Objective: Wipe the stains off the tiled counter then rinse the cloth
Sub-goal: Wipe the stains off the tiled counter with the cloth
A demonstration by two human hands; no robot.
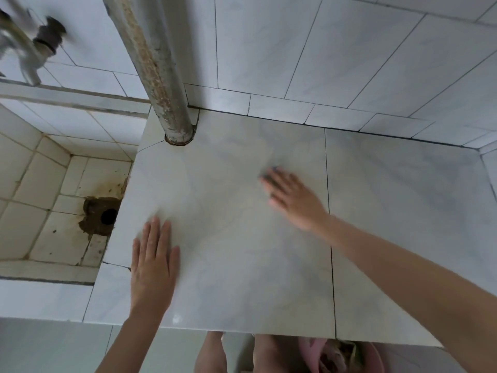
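Wiping step in hand: the tiled bench is being rubbed with a cloth that lies almost hidden under the right hand.

The bench [242, 265] fills the view, its big pale tile filmed with faint smears; the tiled sink [53, 200] with a stained drain sits to its left, the tap [29, 57] above it. The left hand [154, 262] lies flat and open on the bench, holding nothing. The right hand [293, 200], blurred, presses flat with fingers spread on a dark cloth [269, 176] peeking at its fingertips. Judged next: more strokes over the smears, then carrying the cloth left to the tap.
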